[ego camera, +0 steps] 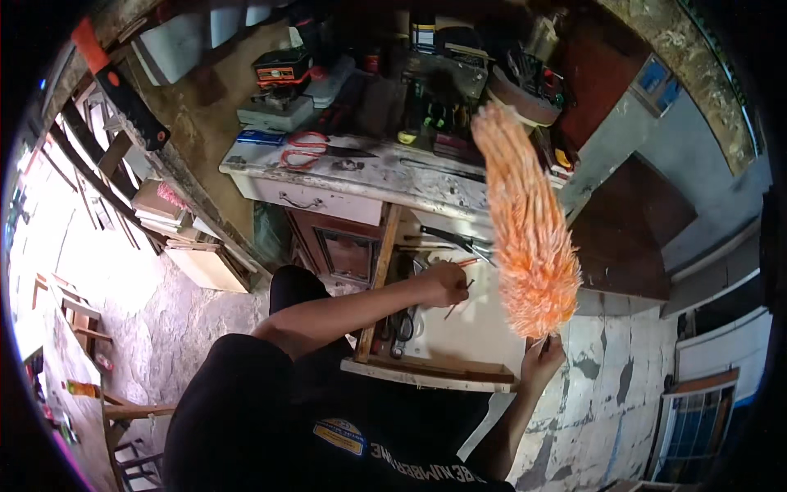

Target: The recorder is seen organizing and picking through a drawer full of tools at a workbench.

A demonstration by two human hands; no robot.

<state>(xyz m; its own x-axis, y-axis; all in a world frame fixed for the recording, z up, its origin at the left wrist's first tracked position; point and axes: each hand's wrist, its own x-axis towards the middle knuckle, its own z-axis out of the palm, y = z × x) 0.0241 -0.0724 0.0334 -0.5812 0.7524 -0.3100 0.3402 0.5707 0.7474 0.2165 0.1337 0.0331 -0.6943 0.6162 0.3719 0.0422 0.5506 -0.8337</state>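
My right hand (pixel 543 361) grips the base of a fluffy orange duster (pixel 535 246), which stands up over the right part of an open drawer (pixel 473 335). My left hand (pixel 444 284) is above the drawer's middle, its fingers closed on a thin dark rod (pixel 456 301), perhaps a long nail. Behind that hand lies a black-handled tool (pixel 452 237) with metal jaws, possibly pliers. Scissors or a similar looped tool (pixel 404 326) rest at the drawer's left side. The duster hides the drawer's back right corner.
Red-handled scissors (pixel 304 150) lie on the worn white desk top (pixel 369 169), amid boxes and tools. A round container of tools (pixel 525 92) stands at the back right. A saw with a black and orange handle (pixel 132 101) hangs at upper left. Boards (pixel 209 267) lean at left.
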